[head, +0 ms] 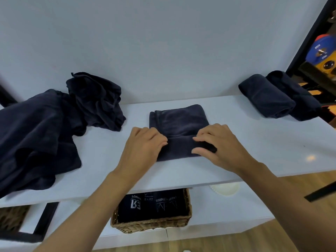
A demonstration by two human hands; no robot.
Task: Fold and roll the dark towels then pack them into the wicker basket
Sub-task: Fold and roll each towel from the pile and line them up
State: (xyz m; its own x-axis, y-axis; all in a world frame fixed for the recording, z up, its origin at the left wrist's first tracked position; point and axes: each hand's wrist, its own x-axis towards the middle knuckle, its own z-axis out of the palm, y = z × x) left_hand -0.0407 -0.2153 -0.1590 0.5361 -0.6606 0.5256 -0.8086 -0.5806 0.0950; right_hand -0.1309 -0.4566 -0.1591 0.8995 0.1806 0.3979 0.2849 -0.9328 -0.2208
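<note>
A folded dark towel [179, 120] lies in the middle of the white shelf top [254, 151], its near end turned over into a short roll. My left hand [145, 144] grips the roll's left end. My right hand [216, 144] grips the right end, fingers curled over the fold. A heap of loose dark towels [45, 128] covers the left side. Two rolled dark towels [278, 95] lie at the back right. The wicker basket [154, 224] stands on the lower shelf under my arms and holds dark rolled items with white print.
A pale wall rises right behind the shelf top. A white plate-like object [225, 190] peeks out beneath the front edge. Another woven basket [11, 217] sits at lower left beside a black frame. A dark rack with caps [321, 50] stands at far right.
</note>
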